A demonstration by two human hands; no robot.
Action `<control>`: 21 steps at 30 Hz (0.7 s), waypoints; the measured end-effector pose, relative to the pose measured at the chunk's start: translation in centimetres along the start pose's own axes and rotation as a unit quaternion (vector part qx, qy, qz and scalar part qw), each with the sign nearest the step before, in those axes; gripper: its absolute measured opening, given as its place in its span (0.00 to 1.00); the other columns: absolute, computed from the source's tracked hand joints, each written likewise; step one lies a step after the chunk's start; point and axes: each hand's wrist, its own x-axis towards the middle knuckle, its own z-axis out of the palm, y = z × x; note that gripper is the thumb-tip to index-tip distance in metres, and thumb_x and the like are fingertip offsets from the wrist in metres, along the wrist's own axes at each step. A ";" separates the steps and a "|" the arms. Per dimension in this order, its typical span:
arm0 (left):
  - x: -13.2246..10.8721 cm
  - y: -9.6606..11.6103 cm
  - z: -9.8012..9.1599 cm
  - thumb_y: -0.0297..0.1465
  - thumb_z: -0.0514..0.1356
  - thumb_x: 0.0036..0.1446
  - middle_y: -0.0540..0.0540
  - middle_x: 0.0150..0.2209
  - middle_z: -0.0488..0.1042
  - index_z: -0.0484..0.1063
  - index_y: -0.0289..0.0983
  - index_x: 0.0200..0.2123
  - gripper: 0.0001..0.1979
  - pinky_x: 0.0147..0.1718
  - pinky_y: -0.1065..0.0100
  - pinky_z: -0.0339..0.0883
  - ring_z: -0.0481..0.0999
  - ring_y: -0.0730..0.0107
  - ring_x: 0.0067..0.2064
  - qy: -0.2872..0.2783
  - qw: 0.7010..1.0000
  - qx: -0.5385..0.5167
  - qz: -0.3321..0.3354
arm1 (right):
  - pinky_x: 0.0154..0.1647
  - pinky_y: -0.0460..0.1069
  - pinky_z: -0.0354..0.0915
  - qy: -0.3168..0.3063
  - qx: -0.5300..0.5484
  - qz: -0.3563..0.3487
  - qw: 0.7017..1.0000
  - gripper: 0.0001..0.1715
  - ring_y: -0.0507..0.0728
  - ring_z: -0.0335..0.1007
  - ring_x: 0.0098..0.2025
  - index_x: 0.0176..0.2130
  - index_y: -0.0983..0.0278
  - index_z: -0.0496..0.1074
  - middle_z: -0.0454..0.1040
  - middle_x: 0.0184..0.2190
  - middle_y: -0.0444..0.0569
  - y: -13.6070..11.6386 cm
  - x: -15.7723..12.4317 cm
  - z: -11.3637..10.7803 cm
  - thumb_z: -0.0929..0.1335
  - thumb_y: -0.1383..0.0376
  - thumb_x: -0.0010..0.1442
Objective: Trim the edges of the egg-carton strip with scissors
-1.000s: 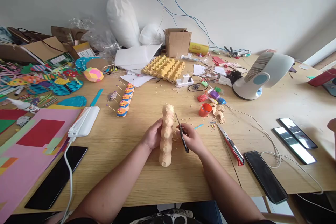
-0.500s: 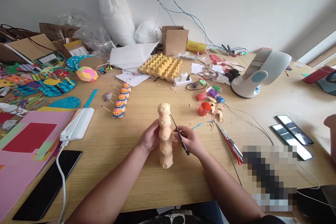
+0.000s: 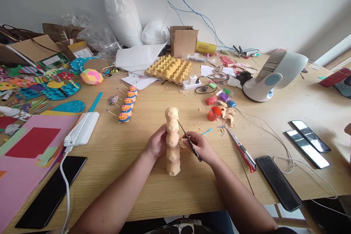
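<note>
A pale orange, bumpy column of rounded lumps (image 3: 173,139), like a strip of egg carton, stands lengthwise in front of me. My left hand (image 3: 157,142) grips its left side, fingers partly hidden behind it. In my right hand (image 3: 199,147) is a thin dark-handled craft knife (image 3: 193,147), its blade tip at the column's upper right edge. Small shavings (image 3: 181,142) gather between the right fingers and the column. To the left stands a row of orange-and-blue caterpillar segments (image 3: 126,109) with pins sticking out.
A red cup (image 3: 214,113), bagged clay (image 3: 223,97) and carved scraps (image 3: 228,115) lie to the right. A red utility knife (image 3: 242,151) and a phone (image 3: 279,182) are nearer me. Beyond stand a yellow egg tray (image 3: 170,68) and a white fan (image 3: 263,87).
The craft knife's handle has swung slightly right and down, its tip staying near the column's edge. The left hand and the column hold their place. A person's hand at the far right has drawn back.
</note>
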 end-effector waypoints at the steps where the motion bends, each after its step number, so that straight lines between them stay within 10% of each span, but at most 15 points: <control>1: 0.0 0.0 0.1 0.34 0.64 0.69 0.48 0.31 0.80 0.80 0.40 0.39 0.06 0.33 0.67 0.72 0.78 0.66 0.30 0.000 1.000 0.000 -0.001 | 0.34 0.48 0.60 -0.002 0.003 0.001 1.000 0.25 0.54 0.67 0.34 0.43 0.63 0.77 0.74 0.32 0.45 0.1 0.0 0.0 0.77 0.45 0.61; 21: -0.1 0.1 -0.7 0.35 0.66 0.67 0.48 0.29 0.80 0.77 0.40 0.35 0.07 0.28 0.69 0.73 0.79 0.67 0.27 -0.002 1.000 0.007 -0.011 | 0.32 0.48 0.53 -0.010 -0.017 0.025 0.999 0.28 0.52 0.57 0.31 0.36 0.63 0.76 0.65 0.27 0.40 -0.7 -0.1 -0.4 0.78 0.41 0.58</control>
